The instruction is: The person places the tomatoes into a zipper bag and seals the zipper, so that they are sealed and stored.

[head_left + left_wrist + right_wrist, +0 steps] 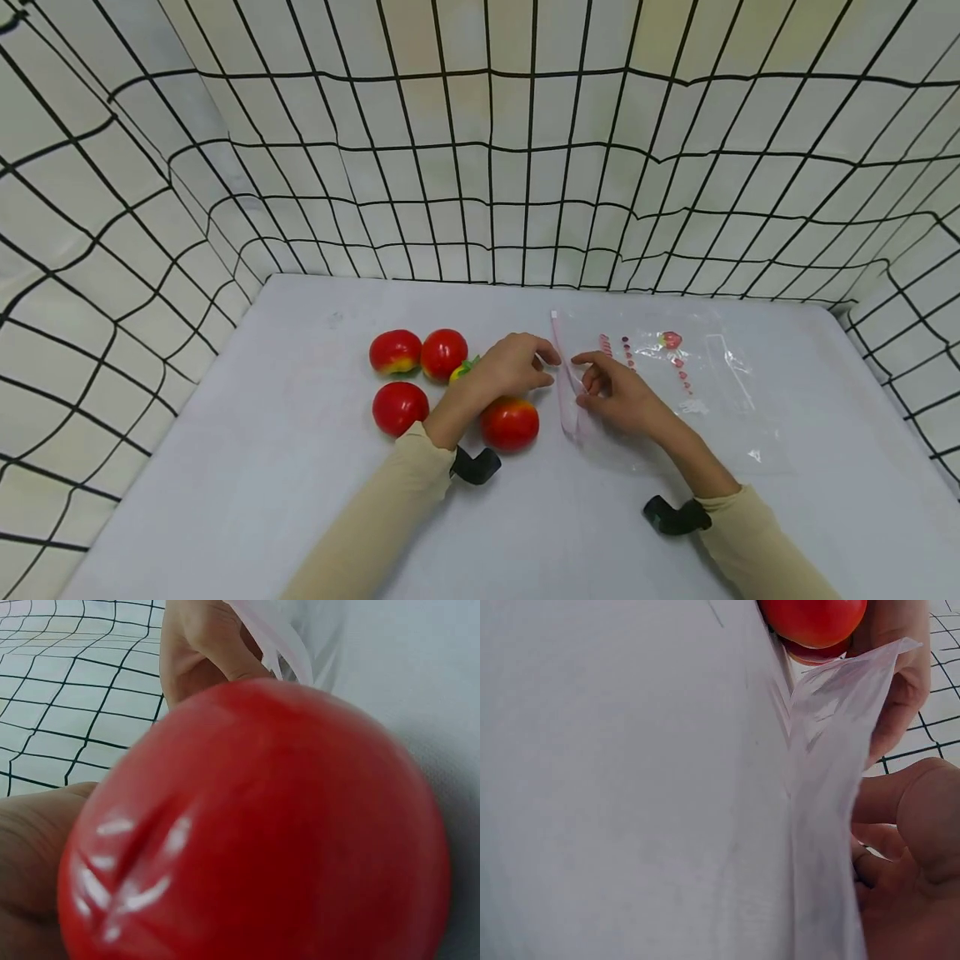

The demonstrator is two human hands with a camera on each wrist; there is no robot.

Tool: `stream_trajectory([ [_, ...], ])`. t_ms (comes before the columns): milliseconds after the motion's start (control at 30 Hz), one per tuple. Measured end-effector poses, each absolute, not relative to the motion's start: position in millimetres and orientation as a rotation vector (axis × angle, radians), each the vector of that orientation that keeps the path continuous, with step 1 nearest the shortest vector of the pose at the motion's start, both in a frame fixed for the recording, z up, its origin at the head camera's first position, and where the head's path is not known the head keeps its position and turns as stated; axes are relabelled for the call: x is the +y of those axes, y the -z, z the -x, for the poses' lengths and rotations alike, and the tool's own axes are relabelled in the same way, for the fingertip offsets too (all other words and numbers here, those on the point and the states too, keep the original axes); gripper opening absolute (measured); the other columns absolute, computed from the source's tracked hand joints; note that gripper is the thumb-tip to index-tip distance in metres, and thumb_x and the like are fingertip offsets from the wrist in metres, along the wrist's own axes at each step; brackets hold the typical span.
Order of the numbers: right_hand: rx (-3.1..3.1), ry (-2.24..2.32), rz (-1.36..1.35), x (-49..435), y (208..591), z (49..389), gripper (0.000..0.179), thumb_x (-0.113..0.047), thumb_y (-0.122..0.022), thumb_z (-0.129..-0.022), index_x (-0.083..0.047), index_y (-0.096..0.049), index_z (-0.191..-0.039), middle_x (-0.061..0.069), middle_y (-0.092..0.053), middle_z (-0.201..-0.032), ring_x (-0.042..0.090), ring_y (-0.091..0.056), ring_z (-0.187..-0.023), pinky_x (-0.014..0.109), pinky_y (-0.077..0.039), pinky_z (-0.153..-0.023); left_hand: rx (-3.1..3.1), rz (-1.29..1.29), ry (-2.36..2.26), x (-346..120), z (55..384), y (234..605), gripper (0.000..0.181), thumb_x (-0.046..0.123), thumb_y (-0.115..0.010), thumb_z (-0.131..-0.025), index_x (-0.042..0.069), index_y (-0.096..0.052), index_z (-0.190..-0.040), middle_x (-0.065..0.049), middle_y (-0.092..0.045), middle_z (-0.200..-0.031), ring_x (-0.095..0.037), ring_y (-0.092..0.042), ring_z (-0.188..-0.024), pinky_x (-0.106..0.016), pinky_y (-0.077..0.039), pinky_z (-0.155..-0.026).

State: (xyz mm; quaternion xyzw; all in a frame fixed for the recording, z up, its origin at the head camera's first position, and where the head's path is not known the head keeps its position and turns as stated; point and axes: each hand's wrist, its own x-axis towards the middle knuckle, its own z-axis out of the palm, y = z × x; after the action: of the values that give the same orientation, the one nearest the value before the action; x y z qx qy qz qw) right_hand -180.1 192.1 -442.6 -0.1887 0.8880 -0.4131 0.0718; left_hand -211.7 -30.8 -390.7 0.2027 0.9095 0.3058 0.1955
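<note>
A clear plastic bag [720,425] with a pink zip edge [561,367] and strawberry prints lies flat, its mouth facing left. My left hand [513,364] hovers at that mouth with fingers loosely bent and nothing seen in them. Across the zip edge, my right hand [618,396] has its thumb and forefinger apart at the bag's lip. In the right wrist view the raised lip [829,772] stands beside the right thumb. Below my left wrist sits a red tomato [510,427], which fills much of the left wrist view.
Left of my left hand are more red tomatoes [400,408], and a yellow-green piece [459,372] partly hidden by the hand. A white-covered table [225,467] holds everything. Black netting [510,150] rises along the back and both sides.
</note>
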Motion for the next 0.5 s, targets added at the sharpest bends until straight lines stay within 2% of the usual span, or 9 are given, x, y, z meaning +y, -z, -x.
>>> stream_trajectory([
  [167, 2.659, 1.286, 0.578, 195.8, 446.1, 181.0, 0.056, 0.000, -0.074, -0.091, -0.006, -0.055, -0.144, 0.008, -0.063, -0.095, 0.017, -0.057, -0.087, 0.020, -0.048, -0.078, 2.564, -0.577, -0.753, -31.9, 209.5, 390.3, 0.031, 0.019, -0.073, -0.096, 0.024, -0.076, -0.127, -0.004, -0.073, -0.129, -0.023, -0.064, -0.117, -0.044, -0.055, -0.104],
  [267, 2.637, 1.310, 0.568, 197.6, 447.2, 180.8, 0.058, 0.000, -0.073, -0.092, -0.010, -0.054, -0.146, 0.007, -0.062, -0.095, 0.018, -0.057, -0.087, 0.019, -0.049, -0.077, 2.570, -0.619, -0.705, -31.5, 208.9, 391.7, 0.032, 0.020, -0.073, -0.097, 0.026, -0.075, -0.128, -0.001, -0.072, -0.134, -0.022, -0.063, -0.124, -0.046, -0.052, -0.107],
  [400, 2.604, 1.337, 0.549, 198.9, 446.0, 179.3, 0.057, 0.000, -0.069, -0.094, -0.015, -0.054, -0.148, 0.009, -0.062, -0.095, 0.020, -0.056, -0.084, 0.021, -0.048, -0.071, 2.578, -0.673, -0.635, -31.2, 209.1, 394.0, 0.034, 0.021, -0.074, -0.096, 0.028, -0.075, -0.129, 0.004, -0.069, -0.140, -0.021, -0.058, -0.134, -0.048, -0.049, -0.113],
  [500, 2.585, 1.339, 0.521, 199.3, 442.3, 177.4, 0.053, -0.001, -0.064, -0.097, -0.018, -0.056, -0.146, 0.010, -0.060, -0.092, 0.020, -0.055, -0.080, 0.024, -0.047, -0.062, 2.576, -0.707, -0.584, -31.7, 209.5, 394.4, 0.034, 0.023, -0.073, -0.096, 0.028, -0.075, -0.130, 0.006, -0.067, -0.143, -0.021, -0.055, -0.139, -0.049, -0.047, -0.115],
])
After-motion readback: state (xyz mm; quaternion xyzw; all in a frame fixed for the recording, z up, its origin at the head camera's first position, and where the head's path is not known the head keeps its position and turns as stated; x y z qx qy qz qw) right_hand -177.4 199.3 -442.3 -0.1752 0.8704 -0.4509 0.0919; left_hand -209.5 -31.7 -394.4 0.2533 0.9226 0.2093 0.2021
